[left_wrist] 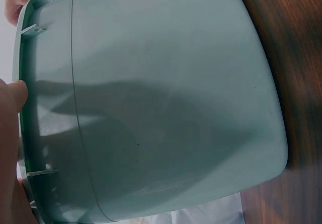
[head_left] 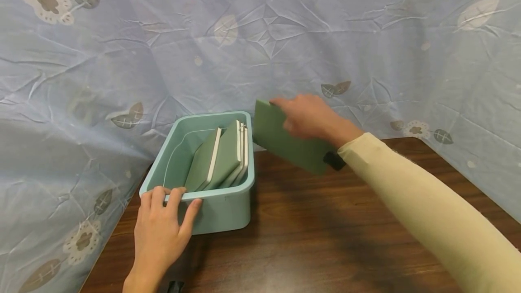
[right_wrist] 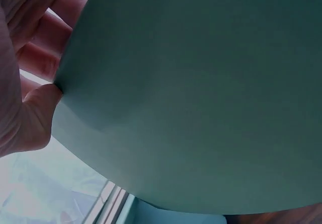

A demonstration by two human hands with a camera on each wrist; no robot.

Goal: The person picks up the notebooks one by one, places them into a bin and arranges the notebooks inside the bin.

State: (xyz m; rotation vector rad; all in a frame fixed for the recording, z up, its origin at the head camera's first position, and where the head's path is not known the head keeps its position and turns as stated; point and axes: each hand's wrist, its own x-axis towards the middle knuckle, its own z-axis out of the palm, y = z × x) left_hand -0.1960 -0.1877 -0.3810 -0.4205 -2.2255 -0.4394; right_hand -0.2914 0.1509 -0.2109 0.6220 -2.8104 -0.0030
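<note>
A light teal plastic bin (head_left: 217, 214) stands on the table, and my left hand (head_left: 160, 227) grips the near left corner of its rim, fingers over the edge and thumb outside. Inside, several green hardcover books (head_left: 224, 157) with white page edges lean toward the right wall. Just right of the bin, my right hand (head_left: 307, 114) pinches another thin green book (head_left: 281, 146) by its upper edge. In the right wrist view the thumb (right_wrist: 37, 116) presses that green cover (right_wrist: 191, 108), which fills most of the view. The left wrist view shows the bin's outer wall (left_wrist: 166, 108).
The dark wood table (head_left: 293, 234) extends to the right and front of the bin. A pale blue curtain (head_left: 260, 35) with leaf and flower prints hangs close behind and on both sides. A small black object (head_left: 176, 286) shows at the bottom, beside the left wrist.
</note>
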